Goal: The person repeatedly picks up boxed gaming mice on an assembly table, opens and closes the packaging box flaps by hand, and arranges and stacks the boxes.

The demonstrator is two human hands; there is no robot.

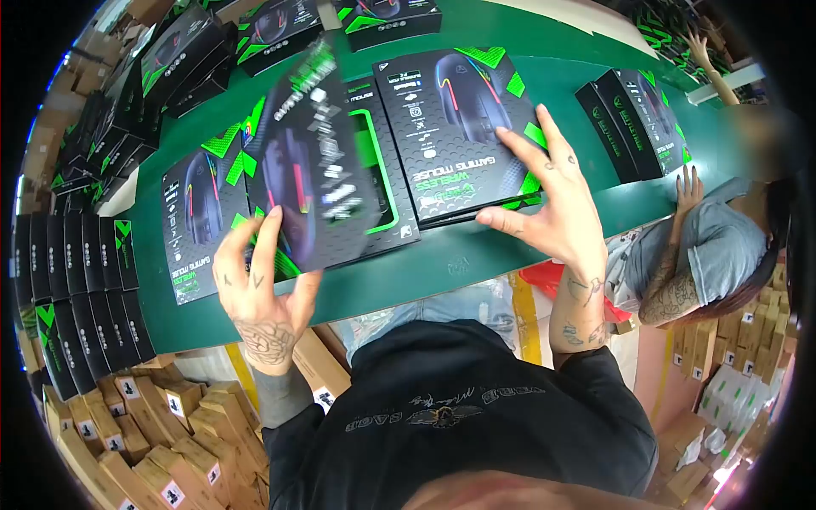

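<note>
Item: black boxes with green marks (pixel 76 280), stacked in two rows, at far left. Item: brown cartons (pixel 161 442), heaped below these. Item: one printed mouse box (pixel 200 217), lying flat on the green counter (pixel 442 265). Item: my left hand (pixel 263 285), fingers curved against the lower edge of a tilted panel; whether they grip it or merely touch it I cannot tell. Item: that tilted panel (pixel 297 161), mouse-printed, blurred, raised in front of me. Item: a box with a green-framed opening (pixel 395 242), partly behind the panel. Item: another mouse box (pixel 425 110), just beside it, face up. Item: my right hand (pixel 552 191), released, fingers spread over that box's face, thumb near its lower edge. Item: a group of black boxes (pixel 629 127), set apart on the counter. Item: a co-worker in a grey sleeve (pixel 722 242), one hand at the counter's edge.
</note>
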